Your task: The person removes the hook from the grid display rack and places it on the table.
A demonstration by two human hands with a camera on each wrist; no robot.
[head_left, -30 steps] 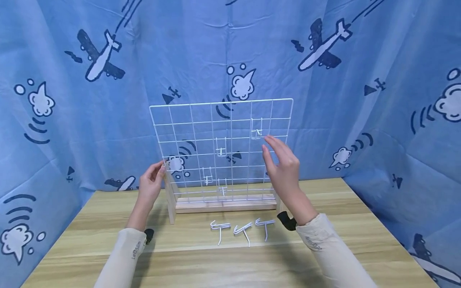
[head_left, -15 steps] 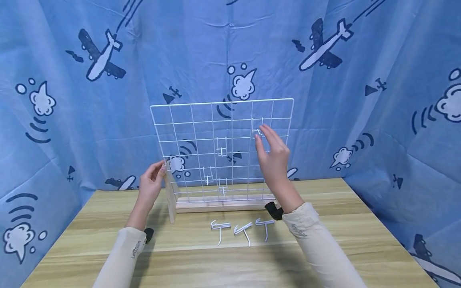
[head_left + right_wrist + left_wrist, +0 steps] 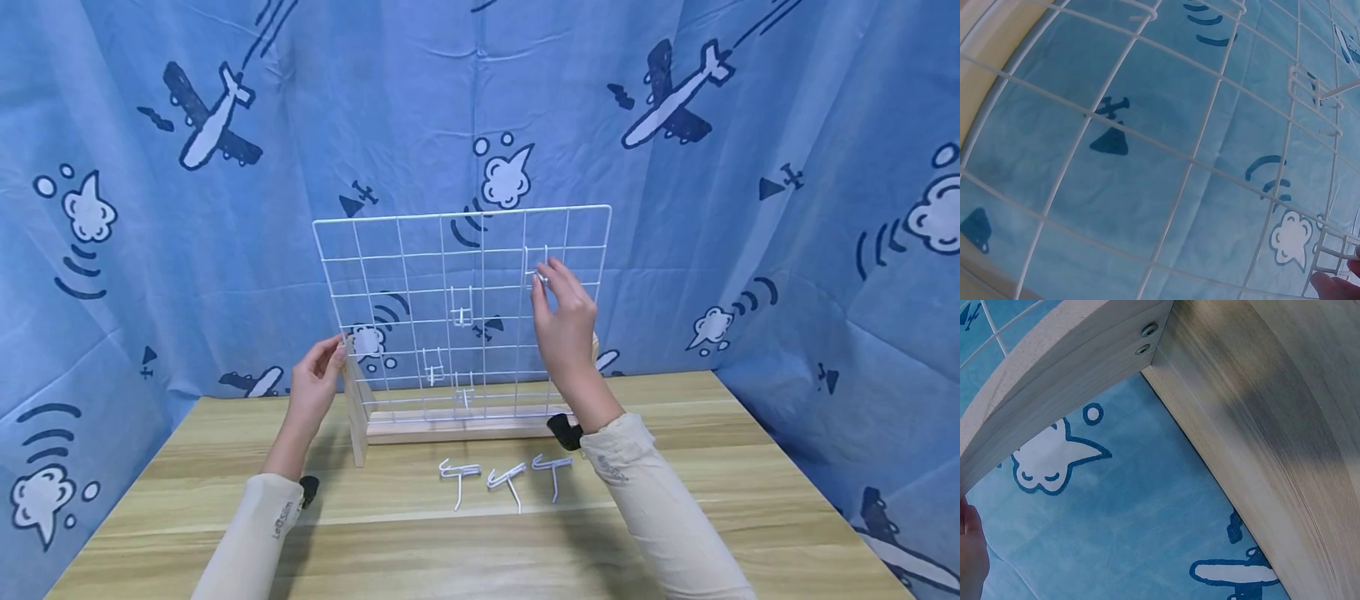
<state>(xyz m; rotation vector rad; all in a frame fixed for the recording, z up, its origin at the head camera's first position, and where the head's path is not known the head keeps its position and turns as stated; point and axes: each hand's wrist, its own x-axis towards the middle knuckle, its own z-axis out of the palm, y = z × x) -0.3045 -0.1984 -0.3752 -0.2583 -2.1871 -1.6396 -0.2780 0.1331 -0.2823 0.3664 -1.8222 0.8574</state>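
Note:
A white wire grid panel [image 3: 500, 329] stands upright in a wooden base [image 3: 472, 429]. Up at the panel's right, my right hand [image 3: 567, 321] pinches the prong of a white wire hook [image 3: 528, 275] hung on the grid. In the right wrist view that hook [image 3: 1330, 251] shows by the fingertips [image 3: 1329, 284]. My left hand [image 3: 315, 379] grips the top of the stand's left wooden side [image 3: 354, 408]; at the left wrist view's edge, part of the hand [image 3: 972, 553] meets this side piece [image 3: 1066, 369]. Three more hooks hang lower, one of them a mid-panel hook [image 3: 461, 316].
Three loose white hooks lie in a row on the wood-grain table [image 3: 450, 558] before the stand: a left one [image 3: 459, 472], a middle one [image 3: 507, 477] and a right one [image 3: 553, 464]. A blue curtain [image 3: 420, 108] with airplane prints hangs behind and at both sides.
My right hand has moved left to the upper right hook, and its fingertips have closed on the prong. The left hand has stayed on the stand's side.

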